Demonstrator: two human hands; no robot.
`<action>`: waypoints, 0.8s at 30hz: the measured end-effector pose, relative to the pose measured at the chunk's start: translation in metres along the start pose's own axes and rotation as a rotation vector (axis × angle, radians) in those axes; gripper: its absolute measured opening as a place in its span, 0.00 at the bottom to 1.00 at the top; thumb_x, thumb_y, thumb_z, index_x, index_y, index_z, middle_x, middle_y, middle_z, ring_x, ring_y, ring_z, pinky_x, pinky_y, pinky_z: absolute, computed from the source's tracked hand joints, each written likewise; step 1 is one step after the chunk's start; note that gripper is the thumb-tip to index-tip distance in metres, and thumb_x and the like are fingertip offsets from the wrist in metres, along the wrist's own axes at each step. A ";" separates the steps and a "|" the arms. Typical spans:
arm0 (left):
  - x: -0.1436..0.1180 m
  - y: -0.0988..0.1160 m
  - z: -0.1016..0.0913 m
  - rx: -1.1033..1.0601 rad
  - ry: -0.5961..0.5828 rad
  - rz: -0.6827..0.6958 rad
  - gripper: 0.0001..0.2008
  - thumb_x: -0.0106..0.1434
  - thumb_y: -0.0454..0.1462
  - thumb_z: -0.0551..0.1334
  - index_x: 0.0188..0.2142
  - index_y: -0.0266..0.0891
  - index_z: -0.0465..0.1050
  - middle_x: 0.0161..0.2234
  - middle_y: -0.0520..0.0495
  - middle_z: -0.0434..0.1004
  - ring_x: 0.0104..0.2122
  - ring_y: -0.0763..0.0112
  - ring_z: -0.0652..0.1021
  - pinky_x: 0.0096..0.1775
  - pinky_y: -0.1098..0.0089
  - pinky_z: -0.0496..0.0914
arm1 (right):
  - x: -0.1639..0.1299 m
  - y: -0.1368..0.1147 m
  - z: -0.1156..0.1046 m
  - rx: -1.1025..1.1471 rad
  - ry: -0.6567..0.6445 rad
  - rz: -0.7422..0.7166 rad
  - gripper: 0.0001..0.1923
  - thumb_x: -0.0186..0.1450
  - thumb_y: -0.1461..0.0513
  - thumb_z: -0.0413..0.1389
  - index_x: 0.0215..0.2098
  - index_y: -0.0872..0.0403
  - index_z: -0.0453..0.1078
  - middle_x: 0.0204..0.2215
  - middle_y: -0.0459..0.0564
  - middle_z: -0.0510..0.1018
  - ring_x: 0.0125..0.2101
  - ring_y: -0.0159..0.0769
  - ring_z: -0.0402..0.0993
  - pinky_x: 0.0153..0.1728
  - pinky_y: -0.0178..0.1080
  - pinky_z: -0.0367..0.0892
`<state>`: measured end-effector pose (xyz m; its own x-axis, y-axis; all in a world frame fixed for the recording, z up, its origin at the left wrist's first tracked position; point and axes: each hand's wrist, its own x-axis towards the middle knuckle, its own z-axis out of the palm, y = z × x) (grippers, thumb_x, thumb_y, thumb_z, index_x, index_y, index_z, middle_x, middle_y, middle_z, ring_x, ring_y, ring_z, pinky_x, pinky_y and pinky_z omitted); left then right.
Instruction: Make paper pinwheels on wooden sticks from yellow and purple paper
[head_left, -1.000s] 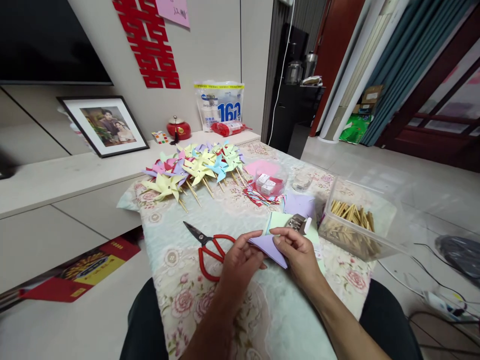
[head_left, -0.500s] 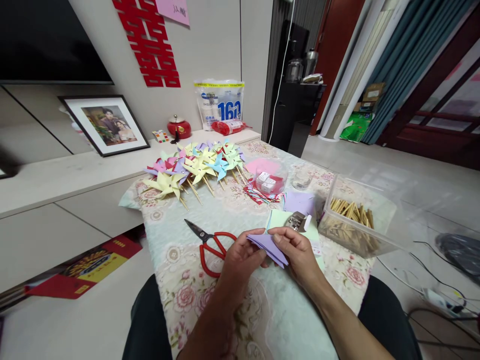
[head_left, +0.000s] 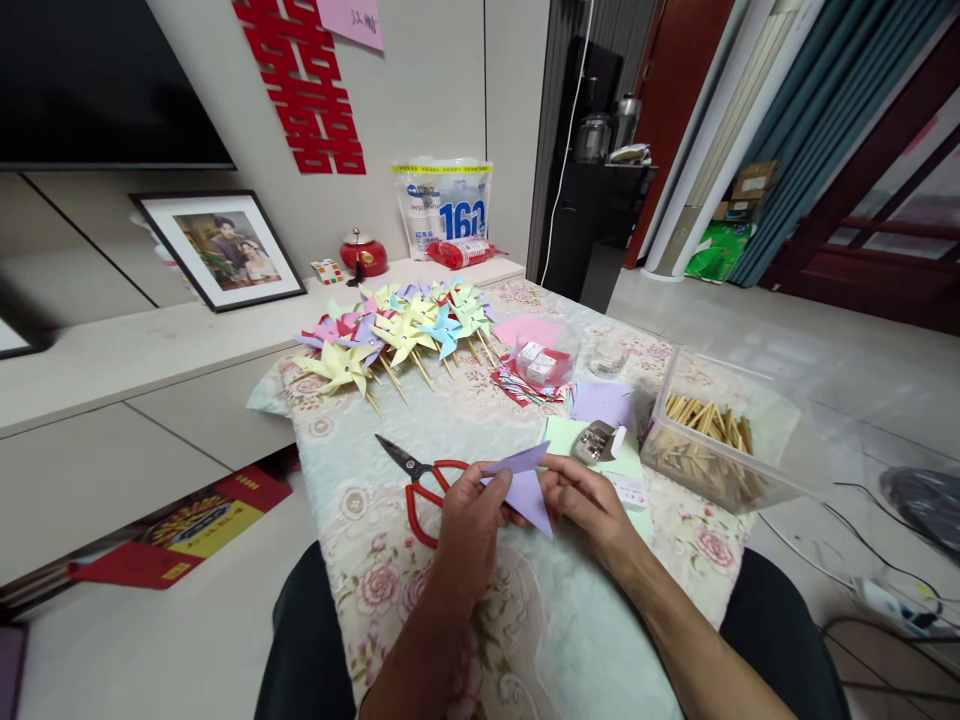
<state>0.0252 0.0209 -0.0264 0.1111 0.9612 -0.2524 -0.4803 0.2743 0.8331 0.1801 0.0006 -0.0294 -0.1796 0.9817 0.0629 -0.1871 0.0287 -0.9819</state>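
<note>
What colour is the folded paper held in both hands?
Light purple; the paper shows best in the head view, between the two hands.

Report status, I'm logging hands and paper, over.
Both hands, left and right, pinch purple paper above table. Scissors beside left hand. Nothing in the way.

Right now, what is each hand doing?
Left hand: closed on the purple paper.
Right hand: closed on the same purple paper.
</note>
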 end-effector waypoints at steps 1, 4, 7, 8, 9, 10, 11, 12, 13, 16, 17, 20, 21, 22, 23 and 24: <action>0.001 -0.002 -0.001 0.004 0.008 0.001 0.14 0.50 0.43 0.71 0.30 0.37 0.73 0.22 0.52 0.74 0.20 0.73 0.71 0.24 0.72 0.66 | 0.001 -0.001 0.002 -0.010 0.019 0.014 0.24 0.64 0.48 0.61 0.50 0.54 0.72 0.29 0.45 0.74 0.27 0.33 0.70 0.29 0.35 0.65; 0.003 -0.007 -0.004 0.033 -0.036 -0.018 0.15 0.49 0.43 0.73 0.27 0.37 0.72 0.20 0.53 0.73 0.20 0.75 0.70 0.26 0.73 0.64 | 0.003 0.000 0.004 -0.080 0.121 0.048 0.19 0.60 0.48 0.65 0.38 0.55 0.74 0.23 0.42 0.71 0.22 0.29 0.66 0.25 0.33 0.61; 0.002 -0.007 -0.005 0.053 -0.125 -0.039 0.15 0.50 0.43 0.73 0.28 0.37 0.72 0.21 0.53 0.74 0.21 0.75 0.71 0.28 0.73 0.65 | 0.006 0.005 0.002 -0.117 0.187 0.039 0.18 0.58 0.49 0.66 0.28 0.55 0.72 0.17 0.40 0.69 0.19 0.27 0.63 0.22 0.32 0.57; 0.000 -0.006 -0.005 0.037 -0.159 -0.047 0.14 0.52 0.43 0.73 0.29 0.37 0.73 0.22 0.52 0.75 0.22 0.74 0.72 0.28 0.72 0.66 | 0.007 0.006 0.002 -0.091 0.199 0.036 0.18 0.58 0.50 0.67 0.27 0.55 0.72 0.16 0.40 0.69 0.18 0.27 0.63 0.21 0.32 0.57; -0.001 -0.004 -0.005 0.011 -0.196 -0.055 0.13 0.55 0.44 0.71 0.30 0.37 0.74 0.23 0.51 0.76 0.23 0.72 0.73 0.29 0.71 0.67 | 0.007 0.007 0.001 -0.045 0.208 0.036 0.17 0.57 0.50 0.68 0.28 0.55 0.72 0.17 0.41 0.71 0.18 0.27 0.64 0.21 0.31 0.58; -0.002 -0.002 -0.006 -0.021 -0.236 -0.061 0.13 0.58 0.45 0.69 0.32 0.38 0.74 0.25 0.49 0.77 0.24 0.70 0.74 0.29 0.70 0.68 | 0.007 0.007 0.001 0.011 0.216 0.038 0.16 0.57 0.51 0.68 0.29 0.54 0.73 0.17 0.41 0.72 0.18 0.27 0.65 0.21 0.31 0.59; -0.003 -0.001 -0.006 -0.055 -0.271 -0.068 0.13 0.61 0.47 0.66 0.33 0.38 0.75 0.27 0.47 0.78 0.26 0.68 0.75 0.30 0.69 0.69 | 0.008 0.007 0.001 0.068 0.225 0.039 0.16 0.56 0.52 0.69 0.30 0.54 0.74 0.18 0.41 0.73 0.18 0.27 0.66 0.21 0.31 0.60; -0.003 0.001 -0.006 -0.087 -0.299 -0.075 0.14 0.64 0.48 0.63 0.34 0.38 0.75 0.28 0.45 0.79 0.27 0.67 0.76 0.30 0.68 0.70 | 0.008 0.006 0.001 0.118 0.237 0.038 0.16 0.55 0.52 0.70 0.31 0.54 0.74 0.18 0.41 0.74 0.17 0.27 0.67 0.21 0.31 0.61; -0.004 0.002 -0.007 -0.114 -0.318 -0.079 0.15 0.65 0.48 0.61 0.35 0.38 0.76 0.30 0.44 0.79 0.28 0.65 0.77 0.30 0.68 0.70 | 0.008 0.005 0.002 0.158 0.249 0.037 0.16 0.54 0.53 0.70 0.31 0.54 0.75 0.18 0.41 0.74 0.17 0.27 0.67 0.21 0.30 0.62; -0.005 0.004 -0.008 -0.141 -0.362 -0.088 0.14 0.65 0.47 0.62 0.37 0.38 0.76 0.33 0.43 0.80 0.31 0.66 0.77 0.30 0.69 0.71 | 0.007 0.003 0.002 0.231 0.281 0.034 0.16 0.53 0.54 0.72 0.32 0.54 0.76 0.19 0.42 0.77 0.17 0.26 0.68 0.21 0.30 0.63; -0.005 0.004 -0.008 -0.136 -0.379 -0.091 0.13 0.64 0.46 0.63 0.38 0.38 0.76 0.34 0.43 0.80 0.32 0.67 0.77 0.31 0.69 0.71 | 0.007 0.002 0.002 0.245 0.285 0.035 0.16 0.53 0.54 0.72 0.33 0.54 0.76 0.19 0.42 0.77 0.17 0.26 0.68 0.21 0.30 0.63; -0.006 0.004 -0.006 -0.112 -0.406 -0.094 0.15 0.59 0.44 0.69 0.41 0.37 0.74 0.34 0.45 0.79 0.30 0.70 0.77 0.31 0.71 0.71 | 0.007 0.001 0.002 0.263 0.281 0.041 0.16 0.53 0.54 0.72 0.34 0.54 0.76 0.19 0.43 0.77 0.17 0.27 0.68 0.22 0.30 0.64; -0.007 0.004 -0.005 -0.109 -0.399 -0.100 0.16 0.57 0.44 0.71 0.41 0.37 0.74 0.34 0.45 0.79 0.29 0.71 0.77 0.30 0.71 0.71 | 0.007 0.001 0.002 0.264 0.277 0.044 0.17 0.53 0.54 0.72 0.34 0.54 0.76 0.19 0.43 0.77 0.18 0.27 0.68 0.22 0.30 0.64; -0.007 0.005 -0.004 -0.107 -0.390 -0.107 0.17 0.56 0.43 0.72 0.41 0.36 0.73 0.34 0.46 0.79 0.28 0.71 0.76 0.30 0.72 0.71 | 0.007 0.001 0.002 0.263 0.271 0.048 0.17 0.53 0.54 0.72 0.34 0.54 0.76 0.19 0.43 0.77 0.18 0.28 0.69 0.22 0.31 0.64; -0.007 0.005 -0.004 -0.105 -0.378 -0.113 0.18 0.55 0.43 0.73 0.40 0.36 0.73 0.34 0.46 0.79 0.28 0.72 0.76 0.30 0.72 0.71 | 0.007 0.001 0.002 0.263 0.267 0.050 0.17 0.53 0.54 0.71 0.34 0.54 0.76 0.19 0.43 0.77 0.18 0.28 0.69 0.22 0.31 0.64; -0.007 0.005 -0.003 -0.107 -0.367 -0.118 0.18 0.54 0.42 0.73 0.40 0.36 0.73 0.34 0.47 0.78 0.28 0.72 0.76 0.30 0.72 0.71 | 0.007 0.001 0.002 0.263 0.263 0.050 0.17 0.53 0.54 0.71 0.35 0.54 0.76 0.19 0.43 0.77 0.18 0.28 0.69 0.22 0.31 0.64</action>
<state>0.0198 0.0158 -0.0223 0.4650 0.8750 -0.1344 -0.5312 0.3972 0.7484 0.1765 0.0067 -0.0293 0.0531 0.9964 -0.0660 -0.4317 -0.0367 -0.9013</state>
